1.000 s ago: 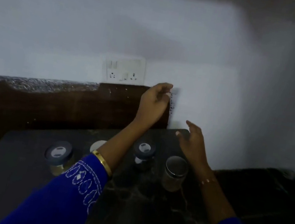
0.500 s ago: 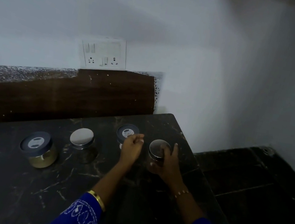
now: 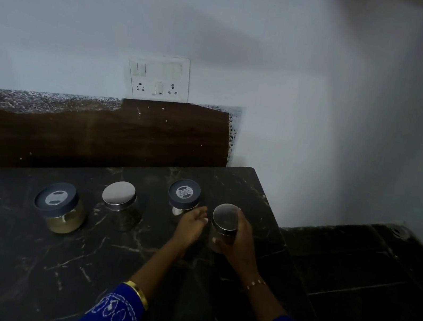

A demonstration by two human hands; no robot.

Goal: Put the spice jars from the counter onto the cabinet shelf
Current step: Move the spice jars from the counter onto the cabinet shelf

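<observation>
My counter [image 3: 21, 254]: glossy black veined marble. Jar lid [image 3: 225, 216]: shiny metal. Backsplash [image 3: 97, 135]: matt brown wood.

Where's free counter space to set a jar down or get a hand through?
Free: the near-left counter in front of the tan-filled jar, and the strip behind the jars, below the backsplash. Crowded: the right end, where the right hand grips the steel-lid jar and the left hand lies beside the dark-lid jar.
</observation>
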